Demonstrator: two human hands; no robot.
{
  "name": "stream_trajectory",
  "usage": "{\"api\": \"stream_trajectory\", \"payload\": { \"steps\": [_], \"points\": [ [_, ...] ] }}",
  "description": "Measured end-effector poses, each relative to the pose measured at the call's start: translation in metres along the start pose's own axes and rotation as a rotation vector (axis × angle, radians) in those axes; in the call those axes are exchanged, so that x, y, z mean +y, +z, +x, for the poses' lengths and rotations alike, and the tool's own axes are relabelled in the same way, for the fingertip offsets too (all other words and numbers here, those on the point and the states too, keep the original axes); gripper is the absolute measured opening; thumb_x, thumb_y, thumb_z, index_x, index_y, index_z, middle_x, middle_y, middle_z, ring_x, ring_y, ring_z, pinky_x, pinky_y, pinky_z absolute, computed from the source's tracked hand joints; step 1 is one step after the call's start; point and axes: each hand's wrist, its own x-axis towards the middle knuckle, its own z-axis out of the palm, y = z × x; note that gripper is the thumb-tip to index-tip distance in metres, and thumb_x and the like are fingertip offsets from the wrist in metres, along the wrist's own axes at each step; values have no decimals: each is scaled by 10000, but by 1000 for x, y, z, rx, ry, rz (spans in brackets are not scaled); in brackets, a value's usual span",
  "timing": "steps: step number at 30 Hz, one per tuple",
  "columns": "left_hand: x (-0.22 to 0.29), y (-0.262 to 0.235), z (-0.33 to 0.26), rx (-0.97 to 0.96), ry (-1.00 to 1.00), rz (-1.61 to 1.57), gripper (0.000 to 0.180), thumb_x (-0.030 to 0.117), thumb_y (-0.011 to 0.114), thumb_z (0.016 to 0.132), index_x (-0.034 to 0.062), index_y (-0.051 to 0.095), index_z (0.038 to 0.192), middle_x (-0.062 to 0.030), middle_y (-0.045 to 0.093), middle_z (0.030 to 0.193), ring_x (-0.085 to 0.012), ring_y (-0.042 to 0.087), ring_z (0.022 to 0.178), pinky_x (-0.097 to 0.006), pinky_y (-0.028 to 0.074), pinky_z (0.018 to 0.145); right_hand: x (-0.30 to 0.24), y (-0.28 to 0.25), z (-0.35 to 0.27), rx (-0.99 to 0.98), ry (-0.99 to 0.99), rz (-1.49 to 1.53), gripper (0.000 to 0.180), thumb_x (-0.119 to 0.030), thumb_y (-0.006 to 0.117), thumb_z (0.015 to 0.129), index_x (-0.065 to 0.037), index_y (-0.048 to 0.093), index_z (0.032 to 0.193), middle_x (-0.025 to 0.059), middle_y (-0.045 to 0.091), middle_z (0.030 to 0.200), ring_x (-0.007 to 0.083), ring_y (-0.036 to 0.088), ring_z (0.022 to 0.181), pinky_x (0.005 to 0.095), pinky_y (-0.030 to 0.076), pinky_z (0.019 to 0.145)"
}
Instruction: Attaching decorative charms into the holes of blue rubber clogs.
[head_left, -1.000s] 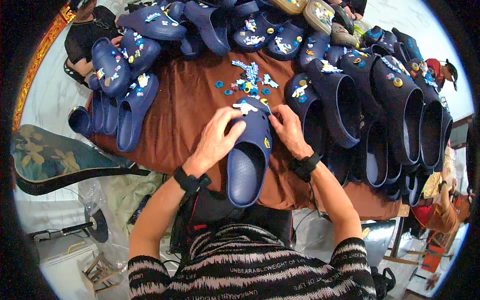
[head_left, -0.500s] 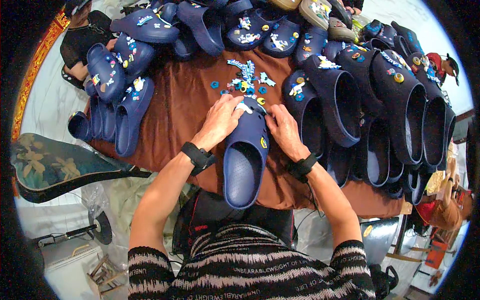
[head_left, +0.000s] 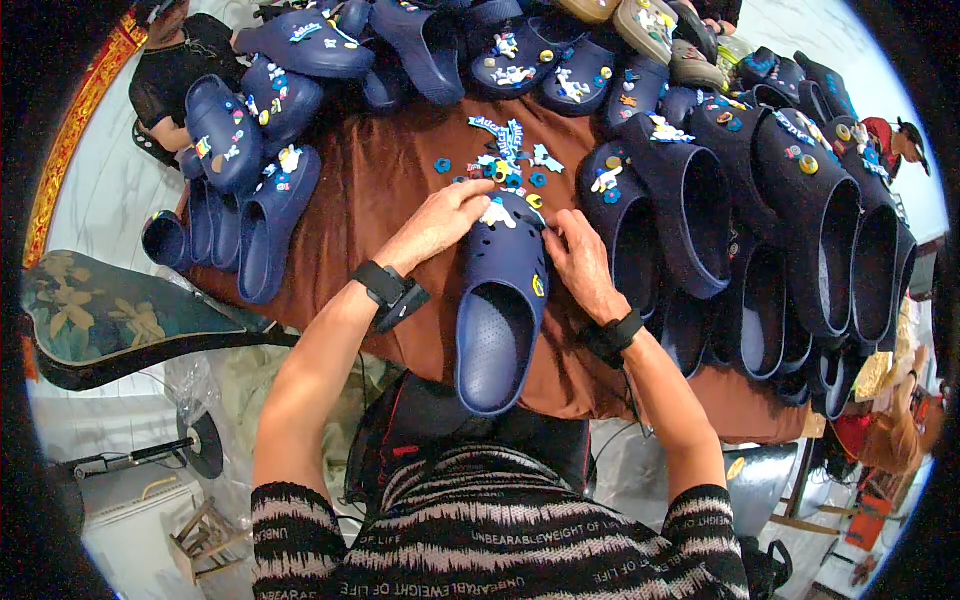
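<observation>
A navy clog [head_left: 503, 255] lies toe-away in front of me, its heel end over the table's near edge. A white figure charm [head_left: 497, 212] and yellow charms sit on its upper. My left hand [head_left: 445, 222] reaches past the clog's toe with fingers stretched out, their tips at the near edge of a small heap of loose charms [head_left: 512, 172] in blue, white and yellow. At the clog's right side is my right hand [head_left: 582, 262]. Its fingers are curled and the thumb is close against the clog; whatever they hold is hidden.
Decorated navy clogs [head_left: 225, 135] line the left and far sides of the brown cloth [head_left: 375, 150]. More dark clogs [head_left: 690, 220] crowd the right, close by my right hand. A dark, flower-patterned padded chair part [head_left: 120, 310] stands at left. Other people are at the far edges.
My left hand has moved off the white charm on the clog to the loose charms beyond the toe. My right hand stays beside the clog, and the whole view has shifted slightly.
</observation>
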Motion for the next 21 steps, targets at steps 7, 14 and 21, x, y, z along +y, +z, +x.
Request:
{"api": "stream_trajectory", "payload": {
  "steps": [7, 14, 21],
  "points": [
    [-2, 3, -6, 34, 172, 251, 405, 234, 571, 965, 30, 599, 1313, -177, 597, 1293, -339, 564, 1220, -389, 429, 1056, -4, -1, 2, -17, 4, 19, 118, -87, 629, 912, -46, 556, 996, 177, 551, 936, 412, 591, 890, 485, 481, 758],
    [-1, 4, -5, -5, 166, 234, 390, 215, 534, 981, 22, 595, 1315, -185, 602, 1232, -345, 573, 1186, -404, 435, 1035, 0, -2, 3, -21, 8, -3, 110, -82, 637, 901, -46, 574, 984, 174, 568, 933, 404, 602, 885, 480, 485, 758],
    [-6, 6, -3, 16, 214, 235, 375, 214, 516, 1002, 20, 594, 1313, -177, 605, 1216, -345, 578, 1169, -407, 447, 1015, 2, -8, 13, 9, -39, 18, 101, -96, 659, 891, -61, 642, 985, 144, 604, 947, 381, 635, 894, 449, 513, 768]
  ]
}}
